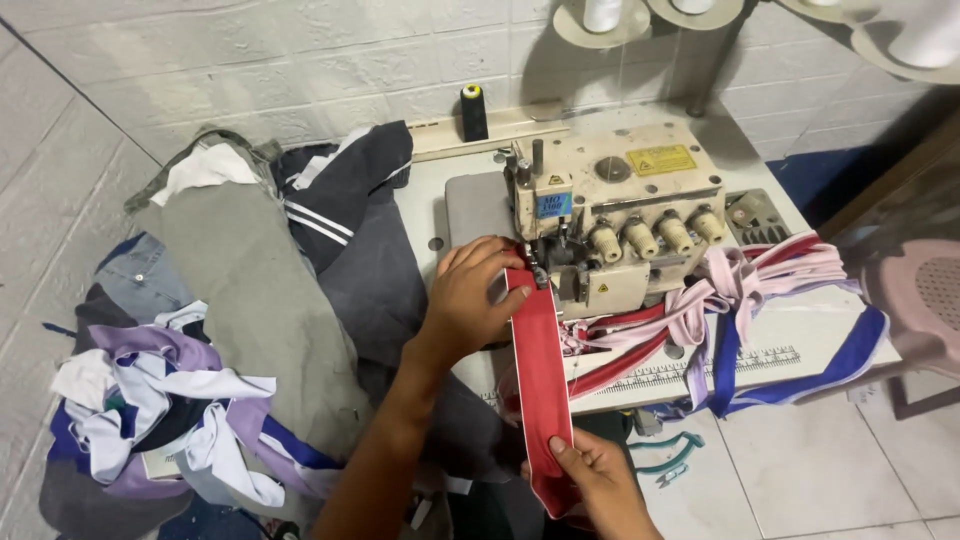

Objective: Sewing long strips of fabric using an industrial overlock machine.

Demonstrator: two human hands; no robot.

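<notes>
1. Red fabric strip (pixel 540 380) — a long, flat band of smooth, matte red cloth with a thin pale line along its right edge; it runs from the presser area of the sewing machine (pixel 620 215) down over the front edge of the table (pixel 800 345) to the lower hand.
2. Left hand (pixel 475 295): laid palm-down on the table just left of the machine head; fingers extended and close together, fingertips pressing the top end of the strip beside the needle area; nothing is enclosed in the hand.
3. Right hand (pixel 600 480): below the table edge; thumb on the face of the strip, fingers curled behind it — a pinch grip on the lower end.
4. Sewing machine: cream, boxy metal body, worn and stained; 4 round tension knobs in a row on its front; a yellow label on top.
5. Finished strips (pixel 745 285): a loose tangle of red, pink, white and blue bands lying right of the machine, some hanging over the table edge.
6. Garment pile (pixel 230 300): soft, crumpled grey, navy, purple and white cloth heaped left of the table.
7. Black thread cone (pixel 472 110): upright behind the machine, near the tiled wall.
</notes>
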